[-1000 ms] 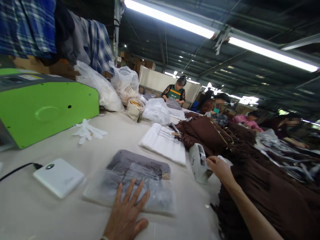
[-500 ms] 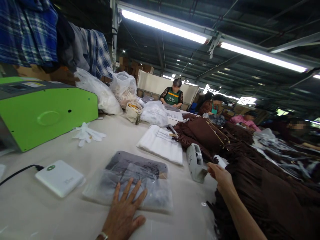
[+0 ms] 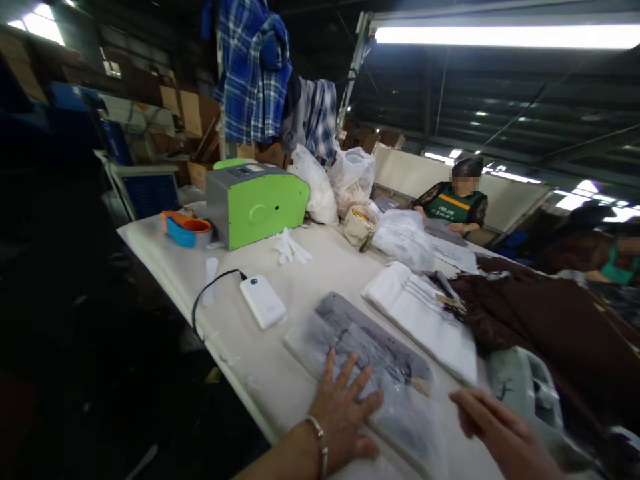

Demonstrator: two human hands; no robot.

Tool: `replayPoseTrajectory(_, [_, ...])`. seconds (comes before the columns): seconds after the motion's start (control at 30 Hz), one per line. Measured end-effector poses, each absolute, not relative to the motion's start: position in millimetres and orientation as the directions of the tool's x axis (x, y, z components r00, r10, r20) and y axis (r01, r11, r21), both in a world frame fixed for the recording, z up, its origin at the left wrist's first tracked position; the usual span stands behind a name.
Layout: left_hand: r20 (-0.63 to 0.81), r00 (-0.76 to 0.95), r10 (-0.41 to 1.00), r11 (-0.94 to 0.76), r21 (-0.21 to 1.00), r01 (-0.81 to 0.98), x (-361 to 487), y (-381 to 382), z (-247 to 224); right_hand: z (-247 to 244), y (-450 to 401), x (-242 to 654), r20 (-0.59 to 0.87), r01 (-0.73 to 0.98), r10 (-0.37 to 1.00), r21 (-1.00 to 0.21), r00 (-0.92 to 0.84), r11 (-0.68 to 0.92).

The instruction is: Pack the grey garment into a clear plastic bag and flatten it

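My left hand, a bracelet at its wrist, lies with fingers spread on a clear plastic bag. Dark grey folded cloth or card with a brown tag shows through the bag. My right hand hovers over the table just off the bag's right side. Its thumb and fingers are pinched together, and whatever is between them is too small or blurred to make out. A grey tape dispenser stands right beside that hand. Beyond the bag lies a stack of folded white plastic or cloth.
A green and grey machine sits at the table's far left, near an orange and blue tape roll holder. A white cabled box lies closer. Dark brown fabric covers the right side. Across the table, a person handles grey material.
The view has swung left, showing the table's left edge. My right hand has moved from the dispenser's front end toward the bag. My left hand remains flat on the bag.
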State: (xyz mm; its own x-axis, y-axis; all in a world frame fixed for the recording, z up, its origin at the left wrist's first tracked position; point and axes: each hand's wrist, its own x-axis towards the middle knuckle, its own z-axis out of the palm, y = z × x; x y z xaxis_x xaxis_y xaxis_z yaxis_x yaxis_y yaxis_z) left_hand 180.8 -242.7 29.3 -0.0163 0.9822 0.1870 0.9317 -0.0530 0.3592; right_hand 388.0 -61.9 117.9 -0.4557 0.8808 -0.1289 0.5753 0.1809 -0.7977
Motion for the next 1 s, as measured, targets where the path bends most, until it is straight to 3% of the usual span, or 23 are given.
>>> replayPoseTrajectory(0.07, [0.209, -0.007, 0.978, -0.073, 0.372, 0.925, 182, -242, 23, 142, -97, 317, -0.237, 0.505, 0.534, -0.743, -0.812, 0.439])
replayPoseTrajectory(0.13, [0.194, -0.023, 0.981, -0.058, 0.404, 0.913, 183, -239, 16, 154, -122, 249, -0.337, 0.414, 0.242, -0.697, -0.91, 0.586])
replayPoseTrajectory(0.2, [0.175, -0.023, 0.984, -0.054, 0.421, 0.905, 183, -237, 10, 154, -130, 196, -0.408, 0.323, 0.149, -0.4, -0.901, 0.858])
replayPoseTrajectory(0.3, [0.227, 0.034, 0.973, -0.116, 0.358, 0.927, 179, -235, 6, 141, -122, 146, -0.425, 0.256, 0.18, -0.129, -0.887, 0.958])
replayPoseTrajectory(0.4, [0.311, 0.052, 0.949, -0.133, 0.245, 0.96, 175, -235, 3, 127, -116, 120, -0.43, 0.202, 0.183, 0.001, -0.884, 0.979])
replayPoseTrajectory(0.5, [0.378, 0.044, 0.925, -0.114, 0.165, 0.98, 176, -235, -2, 119, -116, 110, -0.402, 0.169, 0.177, 0.055, -0.898, 0.984])
replayPoseTrajectory(0.67, [0.318, 0.041, 0.947, -0.117, 0.226, 0.967, 178, -231, -9, 125, -83, 120, -0.31, 0.253, 0.253, 0.04, -0.917, 0.967])
replayPoseTrajectory(0.83, [0.282, 0.046, 0.958, -0.13, 0.288, 0.949, 177, -228, -13, 123, -49, 159, -0.038, 0.416, 0.415, -0.033, -0.909, 0.909])
replayPoseTrajectory(0.9, [0.294, 0.036, 0.955, -0.126, 0.291, 0.948, 178, -229, -14, 106, -57, 173, 0.061, 0.377, 0.382, -0.089, -0.922, 0.922])
replayPoseTrajectory(1.0, [0.314, 0.0, 0.949, -0.102, 0.308, 0.946, 180, -230, -11, 73, -75, 182, 0.085, 0.324, 0.336, -0.124, -0.938, 0.938])
